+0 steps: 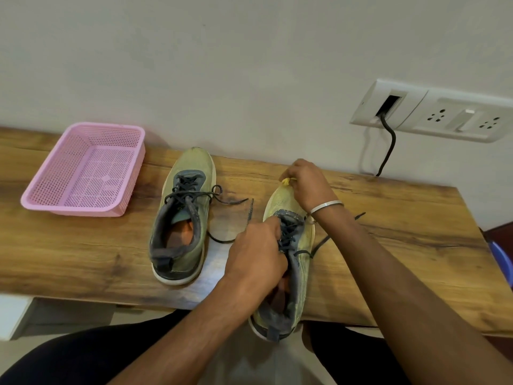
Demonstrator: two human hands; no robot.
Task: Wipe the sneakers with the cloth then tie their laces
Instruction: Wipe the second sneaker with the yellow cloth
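Meanwhile, the right sneaker (291, 245) is steadied at the near edge of the wooden table (402, 245), its heel past the edge, by the left hand (255, 257), fingers curled over its collar and laces. A yellow cloth (286, 181) is pinched in the right hand (308, 184) and pressed to the toe. The left sneaker (180, 218) is seen beside it, laces (211, 194) untied. A pink basket (86, 170) is set at the far left.

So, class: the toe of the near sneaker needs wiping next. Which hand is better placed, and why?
The right hand: it pinches the yellow cloth at the near sneaker's toe, while the left hand grips its collar, steadying it.
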